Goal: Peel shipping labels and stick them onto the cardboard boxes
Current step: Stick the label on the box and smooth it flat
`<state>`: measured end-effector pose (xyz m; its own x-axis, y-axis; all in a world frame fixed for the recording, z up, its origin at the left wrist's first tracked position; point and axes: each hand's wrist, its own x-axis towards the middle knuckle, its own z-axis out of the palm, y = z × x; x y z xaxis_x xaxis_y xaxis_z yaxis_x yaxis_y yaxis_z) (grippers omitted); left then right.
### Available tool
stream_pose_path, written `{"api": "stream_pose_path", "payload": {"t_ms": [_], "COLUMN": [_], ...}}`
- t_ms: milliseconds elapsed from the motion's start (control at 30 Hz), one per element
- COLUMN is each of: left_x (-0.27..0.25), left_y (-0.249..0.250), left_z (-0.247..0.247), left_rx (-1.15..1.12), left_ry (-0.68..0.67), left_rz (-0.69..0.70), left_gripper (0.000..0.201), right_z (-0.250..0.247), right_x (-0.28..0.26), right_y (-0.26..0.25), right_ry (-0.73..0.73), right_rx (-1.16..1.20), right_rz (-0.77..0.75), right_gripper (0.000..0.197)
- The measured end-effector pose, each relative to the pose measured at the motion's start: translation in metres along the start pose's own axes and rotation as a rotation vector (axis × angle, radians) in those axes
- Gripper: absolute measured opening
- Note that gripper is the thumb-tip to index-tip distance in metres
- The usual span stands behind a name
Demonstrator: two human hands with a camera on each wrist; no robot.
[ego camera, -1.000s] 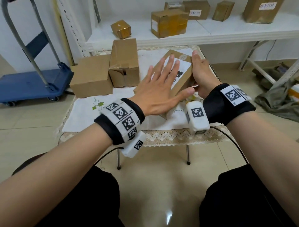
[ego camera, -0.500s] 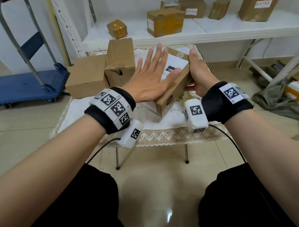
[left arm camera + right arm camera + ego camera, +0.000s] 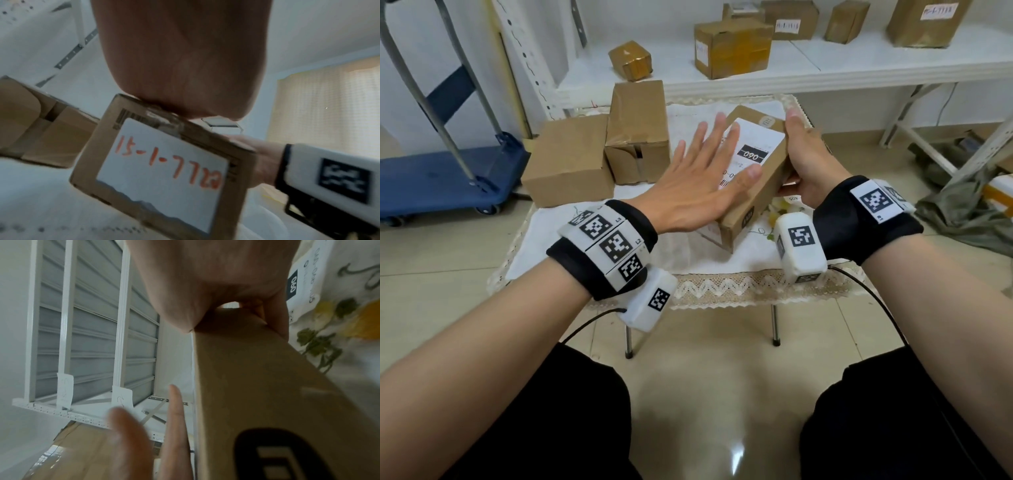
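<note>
A brown cardboard box sits tilted on the small table, with a white shipping label bearing a black "060" bar on its top face. My left hand lies flat on the label's near left part, fingers straight and spread. My right hand grips the box's right side. In the left wrist view the box shows an end face with a white label handwritten in red. In the right wrist view the box fills the right, and another label sheet lies on the cloth.
Two more cardboard boxes stand at the table's back left. The table's white cloth has a lace front edge. Behind it a white shelf carries several boxes. A blue trolley stands on the floor at the left.
My left hand has slid left and back across the label, so more of the label shows. My right hand has kept its grip on the box's side.
</note>
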<state>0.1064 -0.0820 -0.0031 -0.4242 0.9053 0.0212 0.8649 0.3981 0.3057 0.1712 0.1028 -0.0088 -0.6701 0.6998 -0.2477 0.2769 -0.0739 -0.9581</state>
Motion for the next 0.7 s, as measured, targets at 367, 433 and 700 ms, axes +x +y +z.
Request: {"api": "stream_pose_path", "payload": {"t_ms": [367, 433, 700], "left_x": [0.007, 0.006, -0.004], "left_y": [-0.043, -0.052, -0.033], "left_z": [-0.006, -0.007, -0.014], "left_rx": [-0.017, -0.134, -1.019], "left_ry": [0.004, 0.056, 0.087], "left_rz": [-0.278, -0.324, -0.501], "left_gripper": [0.093, 0.096, 0.043], "right_z": [-0.004, -0.005, -0.010], "right_x": [-0.004, -0.002, -0.007], "right_y": [-0.002, -0.002, -0.006], "right_ry": [0.006, 0.012, 0.074], "right_rx": [-0.011, 0.003, 0.208], "right_rz": [-0.004, 0.019, 0.079], "right_gripper": [0.069, 0.077, 0.066]}}
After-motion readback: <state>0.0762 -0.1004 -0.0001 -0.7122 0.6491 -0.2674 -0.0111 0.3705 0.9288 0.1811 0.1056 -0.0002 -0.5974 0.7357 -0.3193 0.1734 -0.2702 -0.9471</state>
